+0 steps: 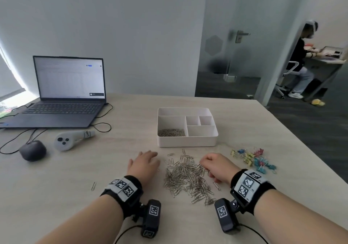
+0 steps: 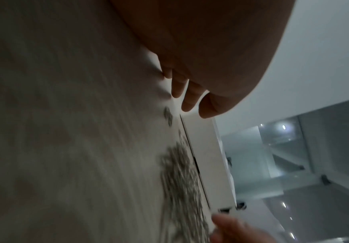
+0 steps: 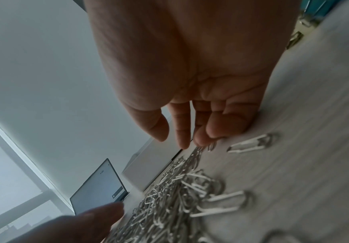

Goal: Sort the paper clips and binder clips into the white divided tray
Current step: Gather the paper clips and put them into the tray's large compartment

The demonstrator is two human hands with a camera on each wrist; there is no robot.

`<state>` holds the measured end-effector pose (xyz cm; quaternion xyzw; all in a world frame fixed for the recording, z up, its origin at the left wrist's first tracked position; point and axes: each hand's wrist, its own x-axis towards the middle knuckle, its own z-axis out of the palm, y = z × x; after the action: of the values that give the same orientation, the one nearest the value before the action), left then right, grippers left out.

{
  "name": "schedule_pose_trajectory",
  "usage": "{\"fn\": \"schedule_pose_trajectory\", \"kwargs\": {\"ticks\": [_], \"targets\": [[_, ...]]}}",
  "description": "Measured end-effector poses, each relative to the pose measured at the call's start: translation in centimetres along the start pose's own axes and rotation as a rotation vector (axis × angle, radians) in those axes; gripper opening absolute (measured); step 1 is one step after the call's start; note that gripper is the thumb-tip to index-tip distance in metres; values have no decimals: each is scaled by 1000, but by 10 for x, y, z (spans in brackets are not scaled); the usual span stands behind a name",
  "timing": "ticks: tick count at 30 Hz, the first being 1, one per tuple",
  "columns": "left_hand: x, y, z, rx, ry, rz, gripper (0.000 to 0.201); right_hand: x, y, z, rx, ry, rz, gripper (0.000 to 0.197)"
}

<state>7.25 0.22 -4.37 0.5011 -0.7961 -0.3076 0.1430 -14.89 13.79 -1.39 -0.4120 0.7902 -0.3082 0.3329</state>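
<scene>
The white divided tray [image 1: 188, 142] stands mid-table with several silver paper clips [image 1: 171, 132] in its big left compartment. A loose pile of paper clips [image 1: 186, 176] lies in front of it. Coloured binder clips [image 1: 254, 159] are scattered to the pile's right. My left hand [image 1: 145, 162] lies palm down just left of the pile, its fingers [image 2: 188, 98] straight and holding nothing. My right hand [image 1: 214, 165] sits at the pile's right edge. Its loosely bent fingers [image 3: 202, 139] touch the clips [image 3: 169, 197], with the thumb apart.
An open laptop [image 1: 69, 93], a dark mouse [image 1: 33, 150], a grey controller [image 1: 71, 138] and cables occupy the far left. One stray paper clip [image 1: 93, 186] lies left of my left wrist. The table's right edge runs near the binder clips. A seated person is beyond the doorway.
</scene>
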Motion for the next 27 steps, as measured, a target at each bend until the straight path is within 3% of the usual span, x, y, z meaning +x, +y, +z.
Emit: {"fn": "schedule_pose_trajectory", "kwargs": {"ticks": [7, 14, 21, 27], "targets": [[-3, 34, 34, -105, -76, 111, 48, -3, 1, 2, 10, 5, -31, 19], [-10, -13, -10, 137, 160, -186, 66, -3, 3, 3, 33, -21, -47, 19], [-39, -56, -39, 199, 132, -385, 75, -7, -5, 10, -6, -20, -85, 24], [-35, -28, -20, 198, 50, -262, 74, -16, 1, 5, 18, 6, -76, 19]]}}
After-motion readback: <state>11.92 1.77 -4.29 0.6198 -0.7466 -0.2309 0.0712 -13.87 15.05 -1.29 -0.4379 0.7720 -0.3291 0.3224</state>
